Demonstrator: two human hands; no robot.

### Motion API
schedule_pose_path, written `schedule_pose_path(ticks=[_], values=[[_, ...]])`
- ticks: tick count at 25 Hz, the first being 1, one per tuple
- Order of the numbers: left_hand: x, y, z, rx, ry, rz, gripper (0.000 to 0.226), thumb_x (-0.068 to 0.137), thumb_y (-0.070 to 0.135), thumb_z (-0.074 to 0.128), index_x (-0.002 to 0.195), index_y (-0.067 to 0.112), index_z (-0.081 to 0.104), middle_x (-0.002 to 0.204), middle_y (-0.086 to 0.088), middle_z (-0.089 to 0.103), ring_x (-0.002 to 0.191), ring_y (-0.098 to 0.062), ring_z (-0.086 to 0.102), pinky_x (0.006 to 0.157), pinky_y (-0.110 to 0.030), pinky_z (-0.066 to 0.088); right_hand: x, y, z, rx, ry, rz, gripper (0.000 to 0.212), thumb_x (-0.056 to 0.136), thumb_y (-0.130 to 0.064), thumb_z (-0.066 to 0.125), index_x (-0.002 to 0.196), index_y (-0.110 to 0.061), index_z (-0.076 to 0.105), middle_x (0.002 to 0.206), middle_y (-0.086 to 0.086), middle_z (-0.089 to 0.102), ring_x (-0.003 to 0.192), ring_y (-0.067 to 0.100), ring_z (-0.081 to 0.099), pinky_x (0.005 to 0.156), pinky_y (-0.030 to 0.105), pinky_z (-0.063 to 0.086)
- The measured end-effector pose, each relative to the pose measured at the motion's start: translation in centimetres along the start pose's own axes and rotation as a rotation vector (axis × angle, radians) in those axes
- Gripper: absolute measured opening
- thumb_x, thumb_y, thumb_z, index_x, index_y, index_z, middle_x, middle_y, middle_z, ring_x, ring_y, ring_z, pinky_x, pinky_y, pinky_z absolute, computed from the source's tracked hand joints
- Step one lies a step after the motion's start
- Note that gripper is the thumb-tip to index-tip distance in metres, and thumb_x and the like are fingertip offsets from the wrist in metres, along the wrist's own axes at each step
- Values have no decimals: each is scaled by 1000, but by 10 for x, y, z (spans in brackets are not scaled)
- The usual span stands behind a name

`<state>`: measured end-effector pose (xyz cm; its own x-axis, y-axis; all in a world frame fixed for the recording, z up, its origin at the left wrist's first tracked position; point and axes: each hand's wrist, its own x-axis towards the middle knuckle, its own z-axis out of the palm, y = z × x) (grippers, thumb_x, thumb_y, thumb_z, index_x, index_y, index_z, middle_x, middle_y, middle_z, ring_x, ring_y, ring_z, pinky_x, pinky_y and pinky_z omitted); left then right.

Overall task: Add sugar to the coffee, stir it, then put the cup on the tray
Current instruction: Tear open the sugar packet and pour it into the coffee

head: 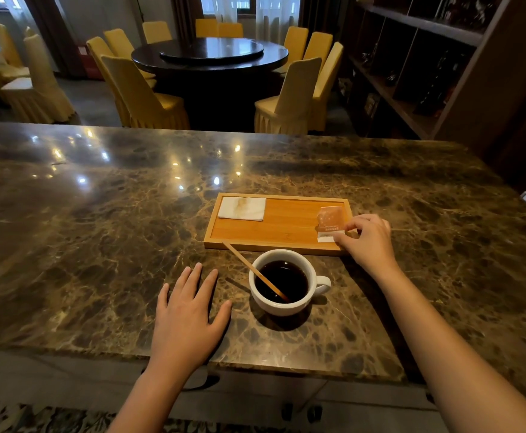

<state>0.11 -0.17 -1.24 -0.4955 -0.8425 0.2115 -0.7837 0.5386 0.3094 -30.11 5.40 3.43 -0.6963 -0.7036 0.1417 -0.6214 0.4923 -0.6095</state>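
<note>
A white cup (282, 303) of dark coffee stands on the marble counter just in front of a wooden tray (286, 228). A thin wooden stir stick (249, 266) leans in the cup, its top pointing up-left. An orange and white sugar packet (330, 223) lies at the tray's right end, and my right hand (366, 239) pinches its lower right corner. My left hand (189, 310) lies flat on the counter, fingers spread, left of the cup and apart from it.
A folded white napkin (242, 208) with a faint stain lies in the tray's far left corner. The brown marble counter (99, 229) stretches wide to the left. Beyond it stand a round dark table (210, 56) with yellow chairs, and shelving (427, 67) on the right.
</note>
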Motion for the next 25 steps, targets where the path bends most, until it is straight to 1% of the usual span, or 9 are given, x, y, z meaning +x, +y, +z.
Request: schedule_pose_path(ticks=[2,4,6,8,12,15,17,20,25], values=[[0,0,0,-2,-1,-2,69,80,62,21,139,28,31,150,-4,27,138,-17,15,112,-49,11,-5,2,-1,95,42,-5,16,81,-22,68,90,-9,68,111,10,62,111,26,49,91,38,41],[0,0,0,-6,-6,-6,69,80,62,19,139,29,30,150,-3,25,139,-16,14,113,-49,10,-13,-1,-8,280,51,23,9,84,-17,64,90,-10,67,98,9,66,91,20,59,71,27,49],[0,-1,0,-10,-11,-7,69,79,61,18,139,29,29,151,-3,24,139,-16,12,113,-48,9,-23,-6,-15,487,42,47,5,86,-12,61,90,-10,65,85,9,66,70,12,63,57,17,48],[0,-1,0,-7,-14,-7,69,79,61,17,140,29,28,151,-3,23,139,-16,11,113,-48,8,-35,-12,-20,657,27,64,5,86,-9,60,87,-13,63,76,7,66,55,4,62,51,12,50],[0,-1,0,-9,-15,-3,69,80,61,17,140,29,28,151,-4,24,139,-16,12,113,-49,8,-54,-18,-23,915,-8,78,10,86,-7,60,82,-15,64,67,4,69,53,7,63,51,17,52],[0,-1,0,-8,-11,5,69,80,60,18,139,28,29,151,-4,25,139,-17,13,113,-49,9,-61,-23,-22,1119,-43,119,7,87,-4,57,83,-8,62,53,1,67,47,6,60,44,14,47],[-1,-2,0,-8,-13,5,69,80,60,17,139,27,29,151,-5,25,139,-17,12,113,-49,9,-65,-25,-21,1191,-79,131,10,86,-3,56,81,-9,61,49,0,66,44,5,58,43,13,45],[0,-2,0,-11,-23,9,69,80,60,16,140,27,29,151,-4,24,139,-17,11,113,-49,8,-71,-32,-26,1111,-113,54,12,85,-2,58,79,-12,62,52,-1,66,45,5,57,44,14,47],[0,-1,-2,-9,-29,11,70,79,61,15,140,27,28,151,-4,23,139,-17,11,113,-49,8,-79,-50,-35,529,-78,-276,10,81,-5,66,82,-15,67,76,-3,67,65,10,62,59,20,53]])
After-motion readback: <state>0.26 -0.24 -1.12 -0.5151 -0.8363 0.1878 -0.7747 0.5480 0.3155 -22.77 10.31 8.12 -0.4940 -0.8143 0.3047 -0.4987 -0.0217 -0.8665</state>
